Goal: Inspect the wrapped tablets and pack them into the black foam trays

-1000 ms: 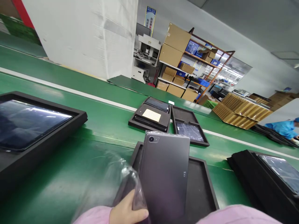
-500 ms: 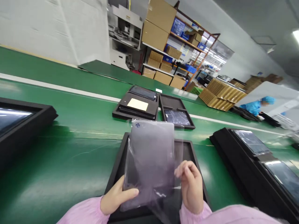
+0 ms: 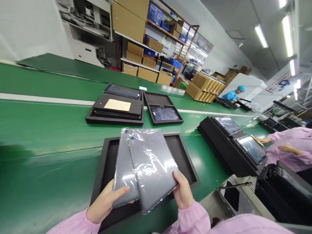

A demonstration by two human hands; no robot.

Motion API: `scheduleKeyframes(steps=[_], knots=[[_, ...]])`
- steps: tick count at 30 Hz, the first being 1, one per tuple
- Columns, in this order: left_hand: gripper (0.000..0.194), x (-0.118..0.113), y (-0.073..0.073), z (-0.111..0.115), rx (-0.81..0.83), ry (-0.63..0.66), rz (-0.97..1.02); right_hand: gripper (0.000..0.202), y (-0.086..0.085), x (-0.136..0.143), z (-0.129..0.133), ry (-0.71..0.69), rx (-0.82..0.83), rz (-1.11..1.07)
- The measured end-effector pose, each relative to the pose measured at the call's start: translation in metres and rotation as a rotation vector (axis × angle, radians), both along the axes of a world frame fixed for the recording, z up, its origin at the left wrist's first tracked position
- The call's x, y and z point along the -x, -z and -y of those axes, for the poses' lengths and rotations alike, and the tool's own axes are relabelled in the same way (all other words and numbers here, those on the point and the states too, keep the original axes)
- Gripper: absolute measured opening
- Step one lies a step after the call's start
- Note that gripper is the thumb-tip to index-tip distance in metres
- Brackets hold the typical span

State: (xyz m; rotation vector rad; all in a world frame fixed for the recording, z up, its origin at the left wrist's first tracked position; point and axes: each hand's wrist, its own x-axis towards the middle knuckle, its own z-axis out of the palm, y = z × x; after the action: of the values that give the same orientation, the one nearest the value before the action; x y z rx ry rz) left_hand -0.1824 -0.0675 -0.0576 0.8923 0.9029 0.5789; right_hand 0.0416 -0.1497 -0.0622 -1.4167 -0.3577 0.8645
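Fingers (image 3: 120,192) of the left hand (image 3: 101,204) are pinching the lower left side of one film-wrapped tablet (image 3: 123,167), thumb lying flat on its back. The right hand (image 3: 184,191) is grasping a second wrapped tablet (image 3: 152,162) by its lower right edge, thumb on top; its other fingers are mostly hiding beneath. Both grips are looking closed, though how hard they are pressing I cannot tell. The film is glinting and probably slippery, so broad thumb pads and light, even pressure are serving better here than fingertips digging in.

The second tablet is overlapping the first at a slant, camera corners facing away from the person. Lifting its edge slightly, rather than dragging, would be sparing both backs a rub and the film a crease. Both are hovering over or resting on a black tray (image 3: 97,178); contact I cannot tell. Its raised rim is calling for level tablets and clear corners.

Beyond, a yellow dotted sheet (image 3: 117,105) is lying on a tray stack (image 3: 114,122), beside a two-compartment tray (image 3: 168,123). To the right, a co-worker's hand (image 3: 290,149) is showing near another stack (image 3: 214,143).
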Motion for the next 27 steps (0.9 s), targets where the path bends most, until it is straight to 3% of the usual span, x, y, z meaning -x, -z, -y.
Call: scheduleKeyframes(steps=[2, 5, 9, 13, 17, 21, 24, 27], knots=[[0.045, -0.002, -0.008, 0.001, 0.093, -0.056, 0.004, 0.051, -0.001, -0.022, 0.009, 0.104, 0.007, 0.038], [0.037, -0.003, -0.015, 0.001, 0.088, -0.120, -0.031, 0.051, -0.005, -0.055, 0.024, 0.276, 0.006, 0.167], [0.033, -0.007, -0.013, 0.001, 0.080, -0.164, -0.024, 0.055, -0.016, -0.087, 0.037, 0.511, 0.001, 0.450], [0.051, -0.018, -0.010, 0.008, 0.143, -0.335, 0.034, 0.050, -0.018, -0.094, 0.035, 0.582, 0.006, 0.769], [0.067, -0.027, -0.013, 0.016, 0.187, -0.482, 0.070, 0.035, -0.005, -0.081, 0.029, 0.471, -0.037, 1.042], [0.056, -0.028, -0.016, 0.015, 0.191, -0.548, 0.086, 0.022, 0.019, -0.058, 0.030, 0.277, -0.122, 1.228], [0.049, -0.025, -0.014, 0.009, 0.231, -0.592, 0.087, 0.032, 0.032, -0.041, 0.033, 0.041, -0.095, 1.395], [0.039, -0.022, -0.015, 0.004, 0.308, -0.583, 0.069, 0.044, 0.024, -0.034, 0.035, -0.307, 0.132, 1.498]])
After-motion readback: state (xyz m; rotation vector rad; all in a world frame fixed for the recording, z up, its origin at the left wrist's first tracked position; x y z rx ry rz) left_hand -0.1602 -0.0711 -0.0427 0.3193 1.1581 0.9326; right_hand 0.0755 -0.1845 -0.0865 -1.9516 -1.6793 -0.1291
